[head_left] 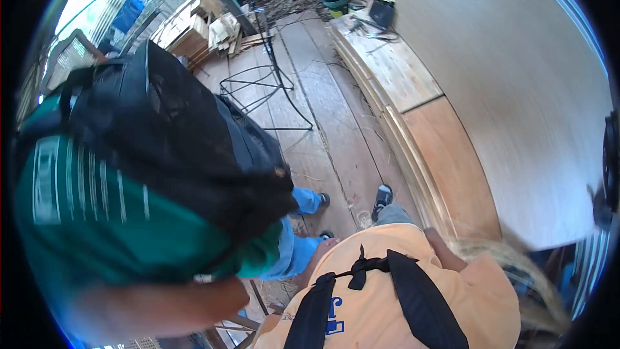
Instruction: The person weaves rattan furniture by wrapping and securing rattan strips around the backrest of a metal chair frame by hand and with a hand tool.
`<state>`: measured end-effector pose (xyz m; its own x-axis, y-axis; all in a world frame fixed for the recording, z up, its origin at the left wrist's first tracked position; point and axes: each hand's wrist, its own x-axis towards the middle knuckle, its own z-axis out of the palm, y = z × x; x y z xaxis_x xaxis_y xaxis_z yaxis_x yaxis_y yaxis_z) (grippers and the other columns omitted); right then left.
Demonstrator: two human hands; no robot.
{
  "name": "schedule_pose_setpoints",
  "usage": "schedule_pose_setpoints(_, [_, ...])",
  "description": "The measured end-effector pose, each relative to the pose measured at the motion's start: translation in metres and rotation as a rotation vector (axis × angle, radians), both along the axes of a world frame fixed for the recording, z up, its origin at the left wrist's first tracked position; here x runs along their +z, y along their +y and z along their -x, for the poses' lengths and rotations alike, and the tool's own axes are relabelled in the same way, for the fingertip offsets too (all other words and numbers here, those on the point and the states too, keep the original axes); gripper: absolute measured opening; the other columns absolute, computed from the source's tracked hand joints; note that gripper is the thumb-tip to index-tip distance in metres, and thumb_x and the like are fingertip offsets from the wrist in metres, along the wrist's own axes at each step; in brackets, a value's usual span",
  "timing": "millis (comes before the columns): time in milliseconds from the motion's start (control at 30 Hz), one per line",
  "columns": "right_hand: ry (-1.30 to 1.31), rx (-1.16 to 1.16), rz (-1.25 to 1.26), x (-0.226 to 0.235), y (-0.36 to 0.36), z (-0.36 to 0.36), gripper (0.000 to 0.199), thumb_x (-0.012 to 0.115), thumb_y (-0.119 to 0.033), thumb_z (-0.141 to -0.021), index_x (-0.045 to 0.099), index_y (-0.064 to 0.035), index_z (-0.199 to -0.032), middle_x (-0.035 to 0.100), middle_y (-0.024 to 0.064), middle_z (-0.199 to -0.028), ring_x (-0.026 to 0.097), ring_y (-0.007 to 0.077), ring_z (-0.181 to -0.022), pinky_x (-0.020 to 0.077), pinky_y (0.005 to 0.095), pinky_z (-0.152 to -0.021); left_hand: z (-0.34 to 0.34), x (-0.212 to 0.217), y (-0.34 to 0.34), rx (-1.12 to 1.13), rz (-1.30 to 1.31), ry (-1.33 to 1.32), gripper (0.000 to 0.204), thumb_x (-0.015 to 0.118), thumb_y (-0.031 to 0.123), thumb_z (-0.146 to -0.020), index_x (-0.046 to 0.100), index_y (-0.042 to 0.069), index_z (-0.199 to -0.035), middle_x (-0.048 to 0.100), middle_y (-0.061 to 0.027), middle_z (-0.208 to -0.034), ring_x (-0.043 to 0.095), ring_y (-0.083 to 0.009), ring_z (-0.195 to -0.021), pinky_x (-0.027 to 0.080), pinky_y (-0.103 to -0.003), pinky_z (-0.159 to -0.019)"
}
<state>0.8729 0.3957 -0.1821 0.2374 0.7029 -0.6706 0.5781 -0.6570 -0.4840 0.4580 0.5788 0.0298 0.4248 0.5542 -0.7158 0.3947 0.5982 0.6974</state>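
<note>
My left forearm hangs along the left side of my peach shirt [368, 297], and a small part of my left hand [327, 246] shows beside the other person's blue trousers [294, 252]. Its fingers are too small and hidden to make out. On the other side, my right forearm [447, 253] reaches forward past the shirt, whose front hides the hand. Black straps [423, 300] cross my chest, tied in a knot. Close on my left stands a person in a green shirt [129, 232], wearing a black backpack [161, 123]. That person's bare arm [168, 307] is blurred.
A thin black metal stand [278, 81] is on the plank floor [316, 110] ahead. Along the right runs a low wooden bench [445, 161] against a pale panel [510, 90]. Farther off are a green bucket [336, 1], a dark box [382, 14] and stacked wood [187, 37].
</note>
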Motion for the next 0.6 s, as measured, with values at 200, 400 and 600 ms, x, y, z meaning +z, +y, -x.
schedule_pose_setpoints(200, [0.057, 0.264, -0.358, 0.035, 0.331, -0.175, 0.025, 0.057, -0.023, -0.084, 0.063, -0.0001, -0.093, 0.060, 0.0088, -0.070, 0.062, 0.0203, -0.059, 0.0471, 0.0324, -0.048, -0.056, 0.012, 0.093, 0.333, -0.215, 0.114, 0.033, 0.053, 0.026, -0.094, 0.063, -0.001, -0.110, 0.066, -0.0056, -0.095, 0.061, -0.0119, -0.086, 0.049, -0.028, -0.077])
schedule_pose_setpoints(400, [0.426, 0.109, -0.227, 0.231, 0.585, -0.045, 0.036, 0.055, -0.025, -0.089, 0.058, -0.0032, -0.118, 0.065, 0.0095, -0.092, 0.063, 0.0178, -0.065, 0.0468, 0.0290, -0.050, -0.091, -0.008, 0.165, 0.430, -0.318, 0.302, 0.036, 0.055, 0.028, -0.091, 0.063, -0.001, -0.111, 0.068, -0.0148, -0.098, 0.063, -0.0195, -0.092, 0.048, -0.032, -0.084])
schedule_pose_setpoints(600, [0.193, 0.884, -0.067, 0.181, 0.633, -0.017, 0.028, 0.058, -0.019, -0.086, 0.064, -0.0017, -0.107, 0.067, 0.0149, -0.089, 0.065, 0.0225, -0.075, 0.0526, 0.0365, -0.069, -0.118, -0.022, 0.271, 0.544, -0.315, 0.398, 0.038, 0.054, 0.030, -0.090, 0.064, -0.002, -0.107, 0.068, -0.0186, -0.099, 0.065, -0.0242, -0.090, 0.049, -0.035, -0.081])
